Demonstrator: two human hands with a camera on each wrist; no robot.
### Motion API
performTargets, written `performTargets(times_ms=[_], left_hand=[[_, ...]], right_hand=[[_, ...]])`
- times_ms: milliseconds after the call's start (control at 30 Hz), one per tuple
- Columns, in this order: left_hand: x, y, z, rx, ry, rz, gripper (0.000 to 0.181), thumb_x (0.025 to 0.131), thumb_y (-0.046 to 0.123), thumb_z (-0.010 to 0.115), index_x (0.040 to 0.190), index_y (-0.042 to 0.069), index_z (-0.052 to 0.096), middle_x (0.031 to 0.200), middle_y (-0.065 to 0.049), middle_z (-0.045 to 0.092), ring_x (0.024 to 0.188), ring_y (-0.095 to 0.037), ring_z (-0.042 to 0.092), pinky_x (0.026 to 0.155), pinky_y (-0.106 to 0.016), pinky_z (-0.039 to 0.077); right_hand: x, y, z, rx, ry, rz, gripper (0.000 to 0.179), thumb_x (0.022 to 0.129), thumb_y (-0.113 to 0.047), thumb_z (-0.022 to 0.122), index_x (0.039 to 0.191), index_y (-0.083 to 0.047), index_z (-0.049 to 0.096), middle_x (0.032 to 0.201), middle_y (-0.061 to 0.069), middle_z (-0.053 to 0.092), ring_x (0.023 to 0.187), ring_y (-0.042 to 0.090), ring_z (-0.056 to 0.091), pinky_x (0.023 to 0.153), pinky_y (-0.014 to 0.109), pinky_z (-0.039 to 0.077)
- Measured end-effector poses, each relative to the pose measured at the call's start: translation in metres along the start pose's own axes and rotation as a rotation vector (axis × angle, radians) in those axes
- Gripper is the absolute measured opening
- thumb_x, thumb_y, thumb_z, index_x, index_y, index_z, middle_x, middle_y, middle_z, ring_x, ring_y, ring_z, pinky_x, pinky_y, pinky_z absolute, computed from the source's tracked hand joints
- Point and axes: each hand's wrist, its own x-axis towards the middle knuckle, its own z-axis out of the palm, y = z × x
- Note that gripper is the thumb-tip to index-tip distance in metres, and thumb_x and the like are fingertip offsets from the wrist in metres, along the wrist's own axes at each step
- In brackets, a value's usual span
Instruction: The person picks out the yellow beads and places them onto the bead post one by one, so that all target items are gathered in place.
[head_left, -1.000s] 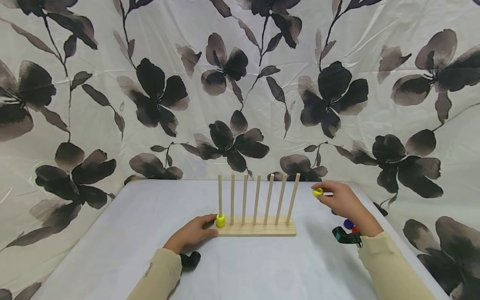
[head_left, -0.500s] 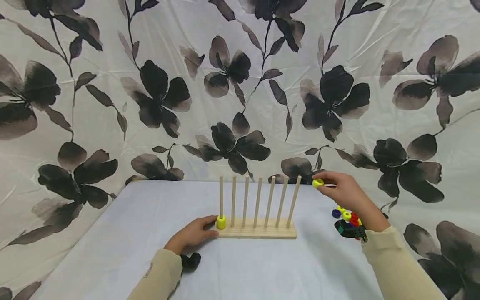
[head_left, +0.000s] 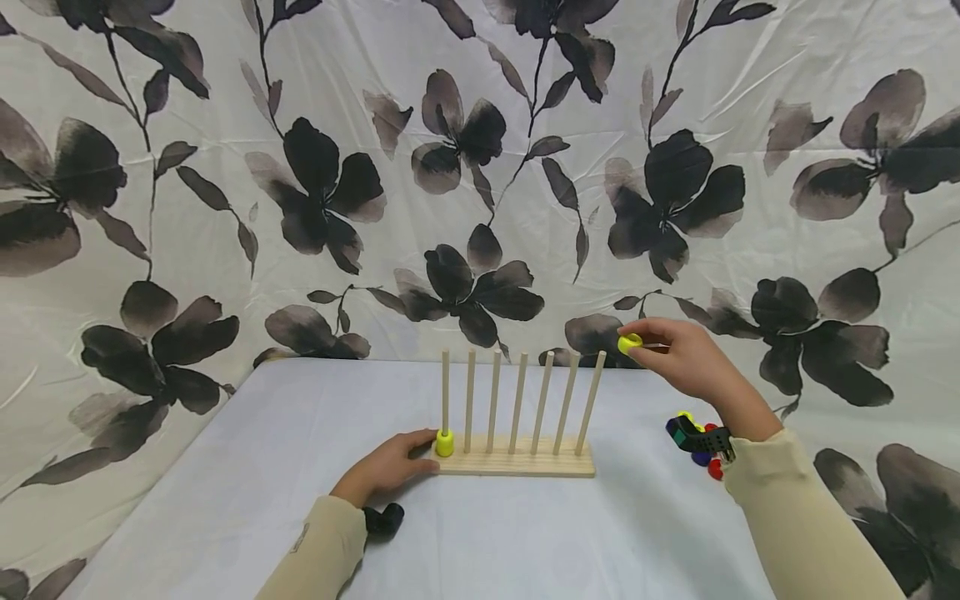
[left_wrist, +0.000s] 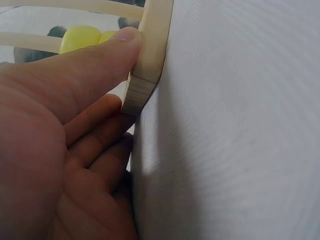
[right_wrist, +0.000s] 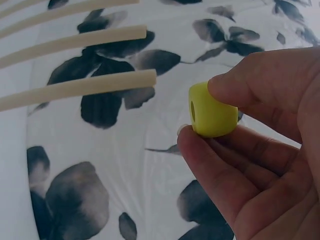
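Observation:
A wooden peg stand [head_left: 517, 468] with several upright dowels is on the white table. Yellow beads [head_left: 445, 443] are stacked at the foot of its leftmost dowel; the left wrist view shows them partly behind the thumb. My left hand [head_left: 390, 468] grips the left end of the base, thumb [left_wrist: 122, 42] along one side and fingers at the other. Up to the right of the stand, my right hand [head_left: 686, 354] pinches a yellow bead [right_wrist: 212, 110] between thumb and fingertips. The bead's hole faces the dowel tips, apart from them.
Loose red, blue and yellow beads [head_left: 716, 469] lie on the table's right side, partly hidden by the right wrist's black camera strap [head_left: 701, 437]. A floral cloth [head_left: 480, 167] hangs behind the table.
My right hand has risen with the yellow bead, ending slightly further left. My left hand stays at the stand's end, and the view has shifted slightly.

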Motion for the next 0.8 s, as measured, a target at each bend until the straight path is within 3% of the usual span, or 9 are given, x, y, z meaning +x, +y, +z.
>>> performTargets(times_ms=[233,433,800], left_hand=[[0.003,0.004,-0.002,-0.004,0.003,-0.003,0.065,0.086,0.039,0.071,0.144,0.020,0.048,0.152,-0.008,0.043,0.144,-0.034,0.033,0.117,-0.056,0.028],[0.001,0.004,-0.001,-0.005,0.010,-0.001,0.063,0.086,0.038,0.072,0.142,0.019,0.050,0.150,-0.009,0.045,0.143,-0.036,0.035,0.116,-0.057,0.029],[0.000,-0.001,0.000,-0.004,0.010,0.022,0.064,0.085,0.039,0.072,0.142,0.019,0.050,0.149,-0.009,0.046,0.142,-0.036,0.036,0.115,-0.057,0.030]], right_hand=[[0.010,-0.013,-0.003,-0.032,0.019,-0.072,0.028,0.095,-0.018,0.062,0.121,-0.011,0.065,0.121,0.013,0.065,0.110,0.032,0.065,0.092,0.049,0.055],[0.019,-0.025,0.003,0.005,0.002,-0.143,0.025,0.094,-0.017,0.063,0.119,-0.012,0.067,0.121,0.011,0.065,0.107,0.027,0.066,0.093,0.046,0.055],[0.034,-0.050,0.019,0.058,-0.051,-0.198,0.028,0.093,-0.017,0.065,0.121,-0.013,0.066,0.124,0.009,0.065,0.112,0.027,0.066,0.093,0.042,0.056]])
